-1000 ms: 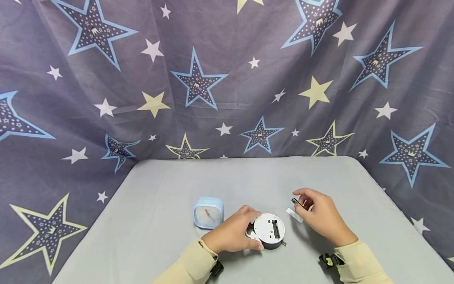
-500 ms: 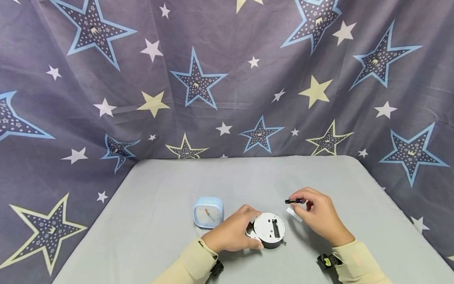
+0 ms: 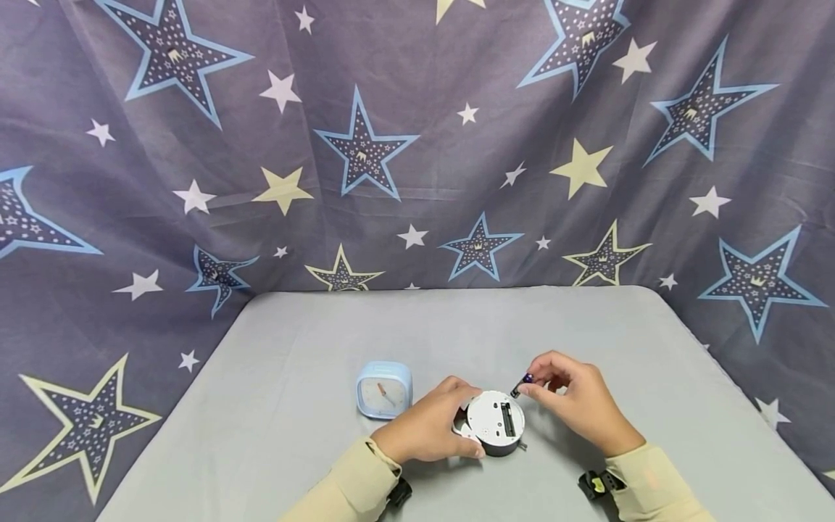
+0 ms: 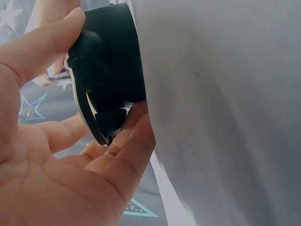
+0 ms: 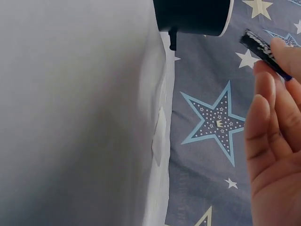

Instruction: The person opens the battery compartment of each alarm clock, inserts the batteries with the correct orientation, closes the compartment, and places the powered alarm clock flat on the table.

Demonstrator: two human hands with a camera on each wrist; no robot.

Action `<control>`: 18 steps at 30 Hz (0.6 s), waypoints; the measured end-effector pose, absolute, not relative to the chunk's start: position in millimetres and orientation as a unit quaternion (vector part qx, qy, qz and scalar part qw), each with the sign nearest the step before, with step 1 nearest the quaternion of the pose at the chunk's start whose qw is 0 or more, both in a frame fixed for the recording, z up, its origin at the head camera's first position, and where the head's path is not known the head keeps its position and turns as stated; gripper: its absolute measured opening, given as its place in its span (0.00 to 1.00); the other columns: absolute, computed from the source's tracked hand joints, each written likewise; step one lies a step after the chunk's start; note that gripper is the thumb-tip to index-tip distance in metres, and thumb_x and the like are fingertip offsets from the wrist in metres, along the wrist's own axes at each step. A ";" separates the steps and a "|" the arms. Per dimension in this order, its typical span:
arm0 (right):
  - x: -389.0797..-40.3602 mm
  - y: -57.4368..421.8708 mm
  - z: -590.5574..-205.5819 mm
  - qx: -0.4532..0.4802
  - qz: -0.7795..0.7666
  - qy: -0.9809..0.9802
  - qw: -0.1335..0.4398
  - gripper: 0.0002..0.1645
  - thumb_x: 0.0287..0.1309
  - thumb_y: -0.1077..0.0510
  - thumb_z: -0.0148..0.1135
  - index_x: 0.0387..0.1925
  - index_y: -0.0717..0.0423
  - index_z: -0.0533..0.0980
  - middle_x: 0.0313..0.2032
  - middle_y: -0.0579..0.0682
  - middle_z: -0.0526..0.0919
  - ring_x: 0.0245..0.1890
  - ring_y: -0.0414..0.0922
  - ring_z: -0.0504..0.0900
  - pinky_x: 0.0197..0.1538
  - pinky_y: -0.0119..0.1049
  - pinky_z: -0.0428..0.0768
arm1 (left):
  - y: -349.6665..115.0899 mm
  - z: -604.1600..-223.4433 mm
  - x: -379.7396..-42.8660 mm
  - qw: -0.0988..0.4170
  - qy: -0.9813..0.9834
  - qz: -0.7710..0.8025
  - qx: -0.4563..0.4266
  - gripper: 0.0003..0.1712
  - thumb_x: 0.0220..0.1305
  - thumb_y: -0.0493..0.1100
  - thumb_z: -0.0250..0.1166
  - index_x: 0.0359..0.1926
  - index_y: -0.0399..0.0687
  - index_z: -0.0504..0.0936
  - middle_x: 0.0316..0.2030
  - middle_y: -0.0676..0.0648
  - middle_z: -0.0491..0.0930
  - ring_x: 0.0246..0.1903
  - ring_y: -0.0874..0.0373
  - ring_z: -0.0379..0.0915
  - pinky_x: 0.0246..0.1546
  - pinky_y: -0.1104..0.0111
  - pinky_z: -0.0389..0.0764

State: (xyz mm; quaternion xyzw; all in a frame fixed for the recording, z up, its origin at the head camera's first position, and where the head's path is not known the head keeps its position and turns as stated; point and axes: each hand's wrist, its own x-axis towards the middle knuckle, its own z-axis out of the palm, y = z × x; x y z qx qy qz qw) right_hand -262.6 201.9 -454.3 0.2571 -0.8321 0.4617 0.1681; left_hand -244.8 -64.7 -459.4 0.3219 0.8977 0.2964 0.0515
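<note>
In the head view my left hand [image 3: 433,424] grips a round clock [image 3: 485,428] lying with its white back up. A long battery slot [image 3: 507,419] shows open in that back. The dark side of the clock [image 4: 117,52] fills the gap between thumb and fingers in the left wrist view. My right hand [image 3: 574,395] pinches a small dark battery [image 3: 522,384] between thumb and fingers, just above the clock's right edge and tilted. The right wrist view shows the battery [image 5: 263,52] apart from the clock [image 5: 193,16].
A light blue square clock [image 3: 383,391] stands behind my left hand. A thin white strip [image 5: 159,136], perhaps the battery cover, lies on the grey table [image 3: 313,348] below my right hand. A star-patterned curtain [image 3: 404,181] hangs behind the table.
My right hand has moved left toward the round clock, and the battery has turned in its fingers. The left hand and round clock have stayed in place.
</note>
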 end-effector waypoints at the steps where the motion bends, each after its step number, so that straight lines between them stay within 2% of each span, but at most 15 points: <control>1: -260.1 199.8 -451.0 0.262 0.462 -0.831 0.166 0.13 0.45 0.59 0.75 0.33 0.51 0.78 0.26 0.42 0.84 0.24 0.41 0.80 0.28 0.32 0.77 | -64.6 -459.4 -245.0 0.052 0.898 0.297 0.321 0.47 0.41 0.56 0.77 0.64 0.55 0.70 0.53 0.53 0.70 0.48 0.66 0.69 0.51 0.72 0.71; 6: -249.5 192.1 -437.9 0.281 0.448 -0.835 0.151 0.10 0.45 0.61 0.74 0.31 0.53 0.80 0.27 0.44 0.86 0.23 0.40 0.81 0.28 0.32 0.78 | -64.7 -459.8 -245.3 0.055 0.898 0.297 0.319 0.47 0.41 0.57 0.77 0.64 0.57 0.70 0.53 0.54 0.70 0.48 0.66 0.69 0.50 0.72 0.71; 11: -253.0 191.6 -445.0 0.279 0.439 -0.841 0.147 0.09 0.44 0.61 0.74 0.30 0.51 0.82 0.27 0.43 0.86 0.23 0.39 0.80 0.28 0.31 0.78 | -64.6 -459.4 -245.5 0.054 0.898 0.295 0.321 0.47 0.41 0.57 0.77 0.64 0.56 0.70 0.53 0.54 0.70 0.47 0.65 0.69 0.50 0.72 0.72; 18: -264.8 197.5 -464.7 0.280 0.429 -0.846 0.146 0.09 0.45 0.53 0.74 0.30 0.43 0.82 0.27 0.35 0.84 0.24 0.35 0.79 0.27 0.30 0.77 | -64.5 -459.3 -246.0 0.057 0.898 0.298 0.319 0.47 0.41 0.57 0.77 0.64 0.57 0.70 0.53 0.54 0.69 0.47 0.66 0.69 0.50 0.72 0.71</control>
